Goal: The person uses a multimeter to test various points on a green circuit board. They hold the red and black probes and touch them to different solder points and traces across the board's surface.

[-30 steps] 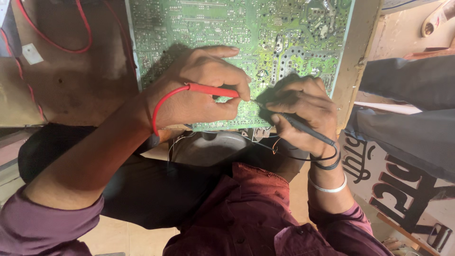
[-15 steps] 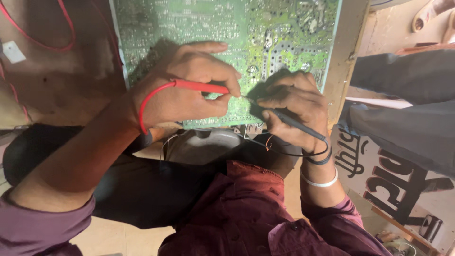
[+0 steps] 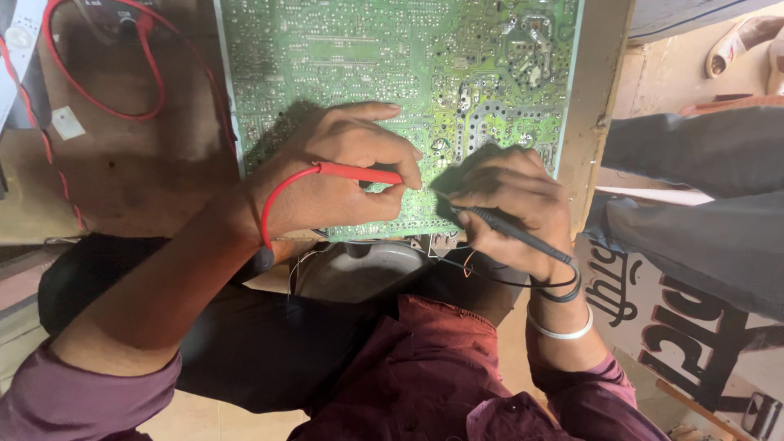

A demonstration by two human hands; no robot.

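Head view, looking down at both hands.

Large green printed circuit board (image 3: 392,90), solder side up, lies on a worn brown wooden worktop (image 3: 147,180). Its near edge sits just above the person's lap.

Left hand (image 3: 343,175): fingers curled and pressed together around a slim red plastic test probe (image 3: 359,173), held like a pen between thumb and forefinger. Probe lies nearly level, tip pointing right and touching the board near its lower middle. Thin red lead wire (image 3: 273,204) arcs back from the probe's rear end and runs down past the wrist.

Right hand (image 3: 510,204): fingers closed on a slim black plastic test probe (image 3: 510,230), pinched near its front. Probe is tilted, rear end low toward the wrist, tip up-left on the board, just beside the red probe's tip. Exact contact points are hidden by the fingertips. Black lead wire (image 3: 563,290) loops around the wrist, just above a plain white bangle (image 3: 563,331).

Both hands rest on the board's lower edge, near each other, tips almost meeting.

Surroundings: a second run of red cable (image 3: 90,90) loops across the worktop at upper left. Rounded grey metal part (image 3: 367,269) sits below the board's near edge, partly hidden. The person wears a maroon shirt (image 3: 425,367) and dark trousers (image 3: 261,343). Grey cloth (image 3: 694,204) lies at right, over a pale sheet with large dark lettering (image 3: 686,343).
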